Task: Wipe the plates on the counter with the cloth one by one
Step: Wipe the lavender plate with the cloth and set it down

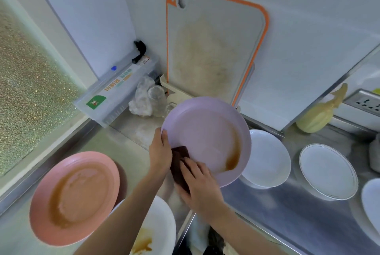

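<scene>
A lilac plate [207, 131] is held tilted above the counter, with a brown sauce streak along its lower right inside. My left hand [160, 152] grips its left rim. My right hand [199, 182] presses a dark brown cloth [180, 162] against the plate's lower left edge. A pink plate [76, 201] smeared with brown sauce lies at the lower left. Below it, a white plate [158, 224] with sauce stains sits partly under my left forearm. Two white plates, one [267, 158] behind the lilac plate and one [329, 170] further right, rest on the steel counter [287, 203].
A grey cutting board [211, 49] with an orange rim leans on the wall behind. A clear plastic box [115, 90], crumpled plastic and a glass sit in the corner. A pale yellow bottle [316, 115] lies at the right. Another white plate [372, 203] is cut off at the right edge.
</scene>
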The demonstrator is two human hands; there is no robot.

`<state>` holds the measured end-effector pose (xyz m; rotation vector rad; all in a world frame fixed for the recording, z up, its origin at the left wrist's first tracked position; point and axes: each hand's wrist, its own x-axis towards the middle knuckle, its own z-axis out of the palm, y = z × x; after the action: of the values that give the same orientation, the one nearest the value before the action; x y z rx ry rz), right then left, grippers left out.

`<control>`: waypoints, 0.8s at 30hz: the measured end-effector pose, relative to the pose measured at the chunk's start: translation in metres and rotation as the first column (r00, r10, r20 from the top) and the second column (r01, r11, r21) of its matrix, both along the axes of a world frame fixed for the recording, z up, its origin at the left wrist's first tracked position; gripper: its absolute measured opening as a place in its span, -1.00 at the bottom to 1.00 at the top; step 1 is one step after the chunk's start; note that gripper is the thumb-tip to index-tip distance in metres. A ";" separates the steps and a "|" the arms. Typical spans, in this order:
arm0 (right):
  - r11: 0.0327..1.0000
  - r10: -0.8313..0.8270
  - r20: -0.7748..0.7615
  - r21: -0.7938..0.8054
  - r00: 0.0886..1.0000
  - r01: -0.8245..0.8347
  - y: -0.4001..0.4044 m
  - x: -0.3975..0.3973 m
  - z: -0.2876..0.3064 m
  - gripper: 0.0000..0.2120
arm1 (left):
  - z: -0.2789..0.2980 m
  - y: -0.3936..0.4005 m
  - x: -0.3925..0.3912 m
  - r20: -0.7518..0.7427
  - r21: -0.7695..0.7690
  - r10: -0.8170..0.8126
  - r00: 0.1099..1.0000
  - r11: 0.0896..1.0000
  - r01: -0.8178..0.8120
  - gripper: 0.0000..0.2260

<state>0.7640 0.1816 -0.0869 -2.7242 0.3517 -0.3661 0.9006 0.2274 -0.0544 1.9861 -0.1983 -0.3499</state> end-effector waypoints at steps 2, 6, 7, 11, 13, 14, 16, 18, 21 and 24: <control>0.998 0.047 0.047 -0.052 0.998 -0.044 -0.016 -0.010 0.000 -0.59 | 0.007 -0.005 0.001 0.003 -0.019 0.014 1.000 1.000 -0.014 -0.76; 0.978 0.124 0.086 -0.180 0.989 -0.107 -0.052 -0.029 0.005 -0.59 | 0.025 -0.020 0.005 0.061 0.015 -0.061 0.996 0.998 0.060 -0.82; 0.972 0.131 0.083 -0.204 0.988 -0.112 -0.061 -0.033 0.006 -0.59 | 0.029 -0.023 0.009 0.078 0.024 -0.079 0.994 0.997 0.077 -0.83; 0.960 0.086 0.048 -0.270 0.995 -0.070 -0.095 -0.049 0.009 -0.55 | 0.038 -0.028 0.023 0.155 0.054 -0.128 0.980 0.991 0.121 -0.85; 0.963 -0.005 0.033 -0.268 0.999 0.014 -0.100 -0.050 0.010 -0.56 | 0.039 -0.030 0.025 0.174 0.063 -0.107 0.979 0.993 0.097 -0.86; 0.967 -0.048 0.043 -0.249 0.998 0.057 -0.097 -0.049 0.010 -0.60 | 0.040 -0.031 0.024 0.178 0.075 -0.088 0.980 0.994 0.076 -0.85; 0.979 -0.098 0.060 -0.176 0.993 0.107 -0.083 -0.045 0.007 -0.60 | 0.038 -0.033 0.021 0.182 0.090 -0.057 0.982 0.995 0.041 -0.80; 0.991 -0.117 0.069 -0.057 0.991 0.121 -0.060 -0.036 0.005 -0.57 | 0.035 -0.035 0.016 0.189 0.103 -0.045 0.981 0.994 0.026 -0.77; 0.985 -0.154 0.096 0.094 0.983 0.145 -0.028 -0.016 0.009 -0.55 | 0.031 -0.039 0.011 0.211 0.146 -0.064 0.975 0.989 0.033 -0.76; 0.986 -0.163 0.118 0.049 0.979 0.158 -0.019 -0.008 0.010 -0.59 | 0.030 -0.040 0.011 0.209 0.185 -0.104 0.973 0.981 0.065 -0.74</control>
<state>0.7559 0.1630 -0.0766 -2.6269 0.5410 -0.5609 0.9116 0.1872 -0.0243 2.1965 -0.4041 -0.2090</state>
